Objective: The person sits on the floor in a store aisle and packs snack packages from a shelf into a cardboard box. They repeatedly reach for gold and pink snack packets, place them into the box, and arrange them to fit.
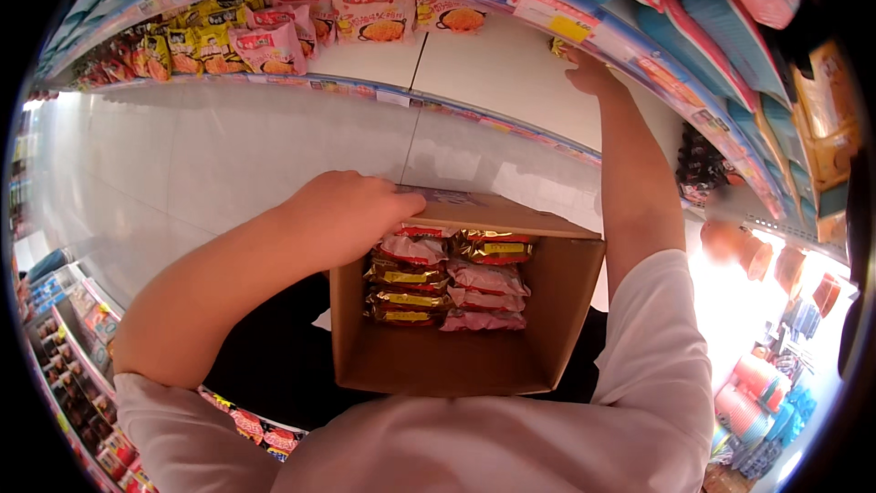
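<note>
A brown cardboard box [566, 301] rests open against my body, its inside facing up. My left hand [370, 205] is closed over the far left of its rim. Inside, two columns of instant noodle packets lie stacked: pink packets [488, 299] and gold ones [401, 299]. My right arm stretches away to the far right, where my right hand [593, 73] is at the lower shelf. Its fingers are closed on a yellow packet [557, 47], of which only a small piece shows beside the overhanging shelf edge.
On the lower shelf [365, 64], yellow noodle packets [214, 47] and pink ones [274, 47] stand at the left. An upper shelf edge with price labels [557, 18] overhangs them. Grey tiled floor [255, 146] lies before the shelf. Stacked cups [748, 393] are at the right.
</note>
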A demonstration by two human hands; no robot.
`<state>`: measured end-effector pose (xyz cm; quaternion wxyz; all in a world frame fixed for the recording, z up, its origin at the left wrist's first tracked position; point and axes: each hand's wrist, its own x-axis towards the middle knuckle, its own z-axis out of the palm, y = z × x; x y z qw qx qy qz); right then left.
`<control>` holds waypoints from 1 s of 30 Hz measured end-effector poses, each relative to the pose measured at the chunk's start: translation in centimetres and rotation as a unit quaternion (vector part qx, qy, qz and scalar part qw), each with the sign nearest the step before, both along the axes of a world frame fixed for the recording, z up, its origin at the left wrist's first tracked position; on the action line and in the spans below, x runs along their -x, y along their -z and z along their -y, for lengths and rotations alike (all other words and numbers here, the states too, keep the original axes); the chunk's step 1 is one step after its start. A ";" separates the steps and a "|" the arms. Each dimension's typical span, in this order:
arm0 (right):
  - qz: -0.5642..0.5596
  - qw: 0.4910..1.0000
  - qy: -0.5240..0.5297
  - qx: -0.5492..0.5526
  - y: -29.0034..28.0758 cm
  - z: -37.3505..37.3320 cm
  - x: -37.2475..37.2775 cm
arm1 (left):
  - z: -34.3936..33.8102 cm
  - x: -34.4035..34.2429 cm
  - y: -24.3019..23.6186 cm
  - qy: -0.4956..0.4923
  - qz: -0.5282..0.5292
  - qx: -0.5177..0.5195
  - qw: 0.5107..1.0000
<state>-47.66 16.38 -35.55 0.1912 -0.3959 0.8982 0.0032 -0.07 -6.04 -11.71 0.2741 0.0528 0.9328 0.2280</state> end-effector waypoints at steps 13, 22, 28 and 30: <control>0.009 1.000 0.007 -0.016 1.7 1.6 0.1 | 0.1 -0.4 1.0 0.018 -0.055 0.013 0.998; 0.029 0.999 0.004 -0.035 -3.5 3.9 -4.6 | 0.5 -0.9 1.5 0.019 -0.072 -0.013 0.997; -0.114 0.989 -0.075 -0.048 -10.2 9.6 -6.5 | 0.7 -0.9 2.2 0.027 -0.072 -0.036 0.996; -0.127 0.989 -0.064 0.031 -12.3 12.0 -8.1 | 0.7 -0.9 2.5 0.036 -0.075 -0.030 0.996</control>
